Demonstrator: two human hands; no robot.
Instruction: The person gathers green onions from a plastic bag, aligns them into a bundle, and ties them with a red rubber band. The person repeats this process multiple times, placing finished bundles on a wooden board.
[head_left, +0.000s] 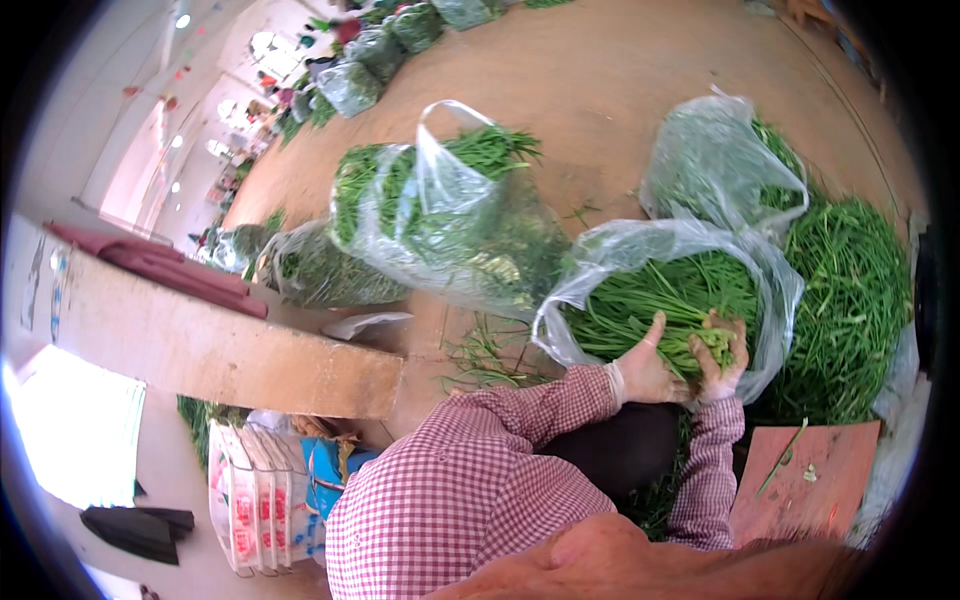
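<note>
A loose bunch of long, thin green vegetables (686, 346) lies between my two hands, its pale stalk ends toward me. My left hand (646, 369) cups it from the left, thumb raised and fingers partly hidden beneath. On the other side, my right hand (720, 352) curls its fingers around the stalk ends. Both hands seem to wear thin, soiled gloves. They are over the mouth of a clear plastic bag (551, 319), whose rim is folded open around more of the same greens (622, 300).
A big heap of loose greens (847, 300) rises at the right, beside a reddish board (806, 480). Filled plastic bags stand ahead (442, 217) and ahead right (697, 165). At left are a low ledge (225, 337) and a white basket (255, 495). Distant people sit near bags.
</note>
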